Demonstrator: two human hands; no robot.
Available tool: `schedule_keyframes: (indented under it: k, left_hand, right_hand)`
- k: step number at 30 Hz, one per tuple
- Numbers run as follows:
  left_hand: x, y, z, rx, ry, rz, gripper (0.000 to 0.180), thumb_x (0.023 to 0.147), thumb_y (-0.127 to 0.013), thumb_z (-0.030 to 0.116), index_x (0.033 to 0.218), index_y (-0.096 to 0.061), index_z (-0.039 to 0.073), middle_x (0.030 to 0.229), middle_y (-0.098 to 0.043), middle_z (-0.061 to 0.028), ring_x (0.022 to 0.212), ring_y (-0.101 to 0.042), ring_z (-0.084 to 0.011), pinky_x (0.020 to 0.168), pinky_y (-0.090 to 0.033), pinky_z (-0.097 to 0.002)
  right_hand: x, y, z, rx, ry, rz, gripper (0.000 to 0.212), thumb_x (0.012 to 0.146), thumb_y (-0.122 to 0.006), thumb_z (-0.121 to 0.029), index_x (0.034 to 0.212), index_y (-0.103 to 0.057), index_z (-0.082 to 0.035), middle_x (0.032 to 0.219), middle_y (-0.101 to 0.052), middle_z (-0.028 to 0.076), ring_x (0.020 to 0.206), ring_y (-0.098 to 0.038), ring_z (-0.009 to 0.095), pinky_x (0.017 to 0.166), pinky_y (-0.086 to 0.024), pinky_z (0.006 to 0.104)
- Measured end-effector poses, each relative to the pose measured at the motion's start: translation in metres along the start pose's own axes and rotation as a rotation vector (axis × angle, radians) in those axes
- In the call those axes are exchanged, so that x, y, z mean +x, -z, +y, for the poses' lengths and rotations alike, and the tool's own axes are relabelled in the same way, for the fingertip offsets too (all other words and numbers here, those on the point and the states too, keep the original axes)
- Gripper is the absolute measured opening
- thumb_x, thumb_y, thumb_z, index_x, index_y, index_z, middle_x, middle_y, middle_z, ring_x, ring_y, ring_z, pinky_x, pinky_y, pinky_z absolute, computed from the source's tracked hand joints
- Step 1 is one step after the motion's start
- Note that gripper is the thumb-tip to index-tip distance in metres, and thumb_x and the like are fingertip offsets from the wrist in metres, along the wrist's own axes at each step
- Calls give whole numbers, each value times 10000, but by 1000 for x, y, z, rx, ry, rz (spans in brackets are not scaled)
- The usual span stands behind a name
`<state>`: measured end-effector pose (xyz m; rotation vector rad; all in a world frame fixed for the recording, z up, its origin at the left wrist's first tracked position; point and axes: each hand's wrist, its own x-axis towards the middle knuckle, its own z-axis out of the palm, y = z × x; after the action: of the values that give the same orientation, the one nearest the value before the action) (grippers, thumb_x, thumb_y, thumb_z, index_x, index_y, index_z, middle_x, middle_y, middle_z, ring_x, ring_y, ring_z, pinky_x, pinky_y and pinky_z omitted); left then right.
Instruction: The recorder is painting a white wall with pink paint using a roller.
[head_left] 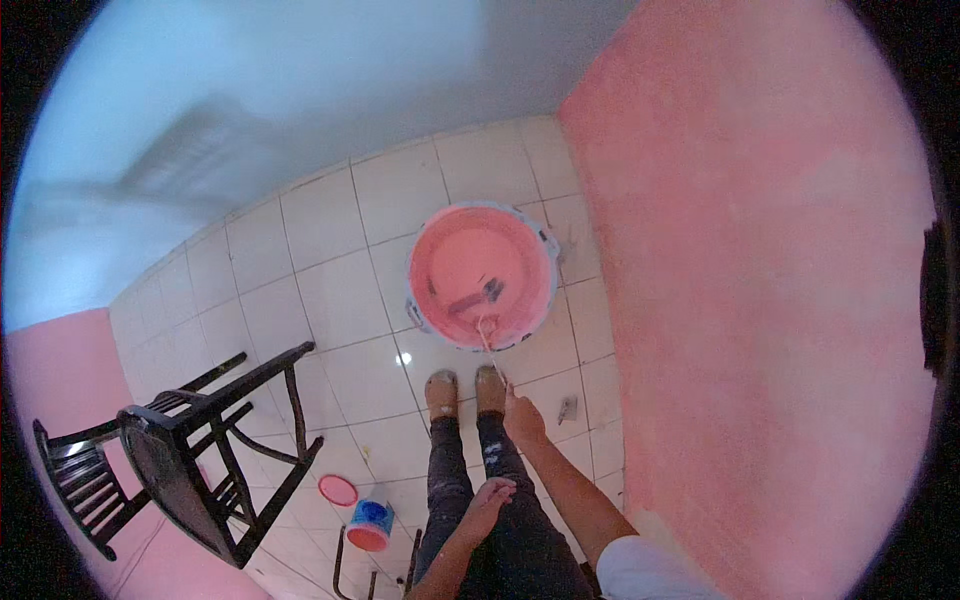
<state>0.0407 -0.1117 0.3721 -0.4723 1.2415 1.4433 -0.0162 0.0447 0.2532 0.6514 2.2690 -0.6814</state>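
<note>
My right hand is closed around the handle of what looks like a paint roller. Its thin, bent wire end reaches into a large round tub of pink paint. Dark marks show on the paint; I cannot tell whether they are reflections. My left hand hangs in front of my thigh with its fingers curled in, and whatever it may hold is hidden. The tub stands on the floor just beyond my shoes.
A pink wall rises close on the right, a pale blue wall ahead. Left, dark wooden chairs stand tipped or stacked. Near them are a small blue paint bucket and a pink round lid. A small object lies on the tiles.
</note>
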Motion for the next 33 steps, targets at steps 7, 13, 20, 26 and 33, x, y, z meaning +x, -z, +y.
schedule_keyframes:
  k: [7,13,20,26,33]
  left_hand:
    - [0,30,11,-7,135,77,231,935,-408,195,1050,-503,18,1028,-531,-79,966,-503,-167,840,-404,-295]
    - [1,41,21,-85,56,125,215,933,-407,191,1045,-505,35,1000,-539,-72,948,-507,-175,854,-392,-299]
    - [1,38,23,-99,16,85,215,933,-405,196,1045,-503,42,1000,-531,-62,972,-494,-170,861,-387,-299]
    - [-3,41,14,-117,70,90,240,931,-416,227,1041,-503,33,1020,-527,-65,986,-491,-170,859,-388,-297]
    - [-8,53,8,-126,51,98,228,929,-421,229,1038,-509,49,1011,-538,-62,940,-497,-164,831,-390,-291]
  right_hand:
    - [45,-6,-37,130,45,104,425,872,-384,-117,1281,-338,-10,975,-551,250,839,-575,386,699,-480,465]
    - [79,-14,-54,67,25,31,585,830,-467,-116,1357,-232,-14,925,-531,245,823,-568,376,700,-471,452]
    - [86,-14,-57,8,-50,58,617,831,-480,-149,1371,-207,-29,868,-531,232,799,-574,377,671,-476,455]
    - [54,-16,-39,-14,-36,-33,603,833,-415,-65,1380,-162,-53,980,-538,242,806,-595,376,679,-497,445]
    - [-3,-29,-14,-68,-68,-79,599,830,-417,-75,1380,-179,-59,976,-539,235,786,-599,365,698,-498,436]
